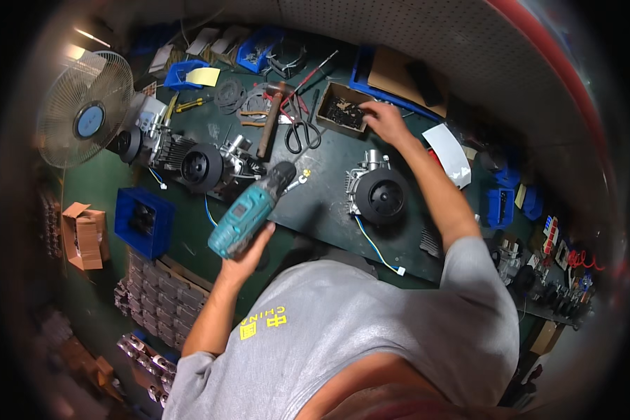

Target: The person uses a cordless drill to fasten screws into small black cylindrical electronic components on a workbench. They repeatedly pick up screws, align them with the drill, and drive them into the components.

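Toward eight o'clock, the left hand (248, 253) grips the teal drill (248, 214), likely heavy, rigid, best held by its handle. The right hand (386, 122), by the box (339, 126) toward one o'clock: grip I can't tell.

Looks like a workshop, with a power drill (243, 218), a hammer (270, 127), blue bins (145, 242) and metal machine parts (355, 185) on and around a dark tabletop (315, 213).

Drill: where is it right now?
Head view, left of centre: the drill is in the left hand, just below the hammer in the picture.
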`<act>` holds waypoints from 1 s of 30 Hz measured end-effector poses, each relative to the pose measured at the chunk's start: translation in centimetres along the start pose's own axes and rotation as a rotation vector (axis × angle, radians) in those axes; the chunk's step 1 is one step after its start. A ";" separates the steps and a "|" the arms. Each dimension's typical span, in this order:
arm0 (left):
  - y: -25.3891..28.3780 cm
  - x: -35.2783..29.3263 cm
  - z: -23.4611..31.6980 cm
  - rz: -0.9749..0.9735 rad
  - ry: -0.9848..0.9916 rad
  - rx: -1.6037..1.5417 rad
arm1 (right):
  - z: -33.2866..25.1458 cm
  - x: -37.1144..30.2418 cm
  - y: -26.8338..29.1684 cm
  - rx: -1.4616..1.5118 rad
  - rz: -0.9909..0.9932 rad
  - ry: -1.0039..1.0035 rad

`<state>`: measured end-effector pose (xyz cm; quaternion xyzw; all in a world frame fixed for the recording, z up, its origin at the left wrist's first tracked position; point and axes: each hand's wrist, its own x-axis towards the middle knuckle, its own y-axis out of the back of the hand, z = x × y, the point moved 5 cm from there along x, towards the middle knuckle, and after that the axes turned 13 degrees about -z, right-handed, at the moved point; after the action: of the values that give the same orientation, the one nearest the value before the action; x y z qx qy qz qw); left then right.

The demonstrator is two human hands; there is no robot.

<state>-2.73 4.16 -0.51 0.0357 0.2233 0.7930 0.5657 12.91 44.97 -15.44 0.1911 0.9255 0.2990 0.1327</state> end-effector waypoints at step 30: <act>-2.1 -0.3 -3.1 0.050 0.282 -0.227 | 6.4 6.0 -0.1 0.917 -0.084 -0.365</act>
<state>-1.70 3.48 -4.05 -0.1342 0.2085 0.8241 0.5094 9.87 50.75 -21.33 0.2415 0.9302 -0.1830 0.2071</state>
